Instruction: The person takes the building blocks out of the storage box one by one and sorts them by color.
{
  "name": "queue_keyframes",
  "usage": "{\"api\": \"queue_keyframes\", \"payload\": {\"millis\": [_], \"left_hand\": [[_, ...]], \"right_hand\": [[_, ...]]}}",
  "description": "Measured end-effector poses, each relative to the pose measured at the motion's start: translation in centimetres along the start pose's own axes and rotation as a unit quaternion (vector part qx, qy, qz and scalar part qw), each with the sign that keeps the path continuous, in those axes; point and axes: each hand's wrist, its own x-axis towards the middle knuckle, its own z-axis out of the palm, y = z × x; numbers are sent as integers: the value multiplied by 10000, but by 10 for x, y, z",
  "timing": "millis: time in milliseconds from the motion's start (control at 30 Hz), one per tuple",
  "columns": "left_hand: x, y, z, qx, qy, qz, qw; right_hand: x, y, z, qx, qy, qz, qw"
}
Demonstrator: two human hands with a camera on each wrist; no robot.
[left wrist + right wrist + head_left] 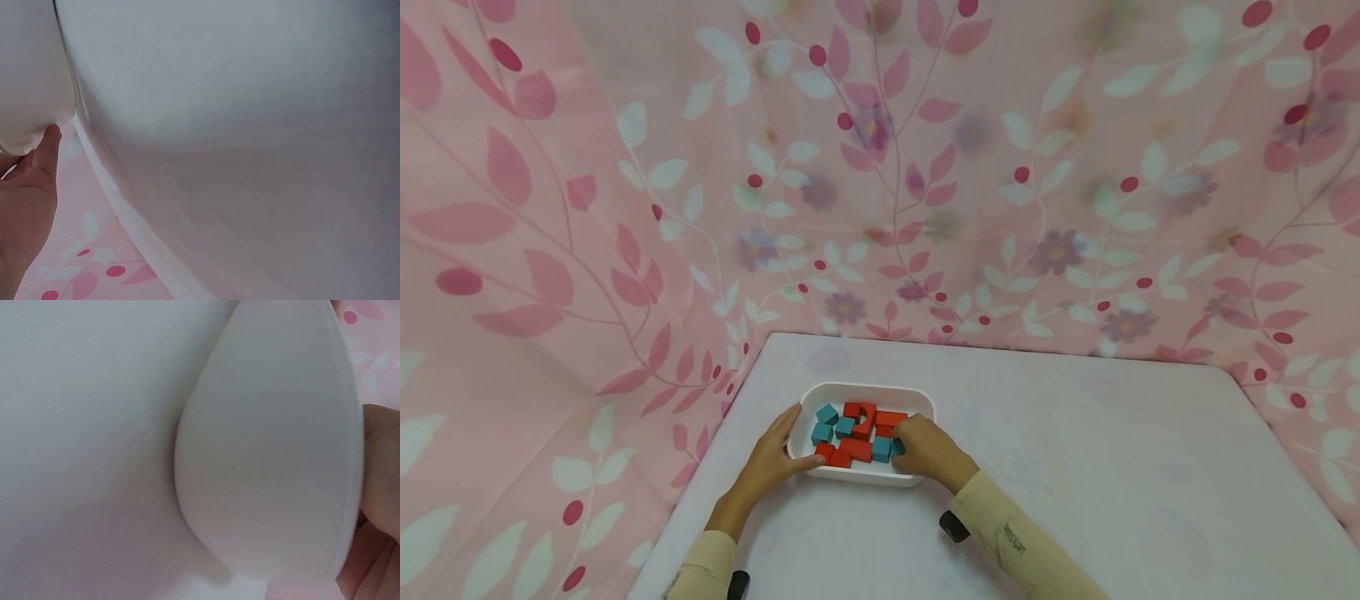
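A white oval-cornered tray [868, 477] holds several red and teal toy blocks. My left hand [767, 457] grips its left end, thumb over the front rim and fingers along the outer side. In the left wrist view that hand [28, 200] lies against the tray wall [34, 69]. Over the tray's right end, my right hand [932, 450] reaches in and pinches a teal block [897, 447], which its fingers partly cover. Beside it sits another teal block [882, 449]. A red arch block [865, 421] stands mid-tray. The tray's wall [269, 450] hides the right fingertips in the right wrist view.
The tray rests on a table with a white cloth [1075, 467], toward its left side. Pink leaf-patterned fabric [895, 167] hangs behind and at the sides. Red blocks [855, 450] and teal cubes [822, 434] fill the tray's left and middle.
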Motion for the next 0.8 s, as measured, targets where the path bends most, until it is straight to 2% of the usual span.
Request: {"api": "queue_keyframes", "payload": {"millis": [200, 433, 600, 800], "left_hand": [[-1, 1, 0, -49, -36, -38, 10000], [-1, 0, 1, -36, 11, 5, 10000], [-1, -1, 1, -63, 11, 40, 10000], [-1, -2, 1, -128, -45, -18, 9999]], "right_hand": [[-8, 0, -14, 124, 118, -127, 9998], [-19, 3, -49, 115, 632, -391, 9972], [-27, 18, -71, -25, 1103, -476, 9928], [-35, 45, -76, -143, 1361, -325, 9901]]}}
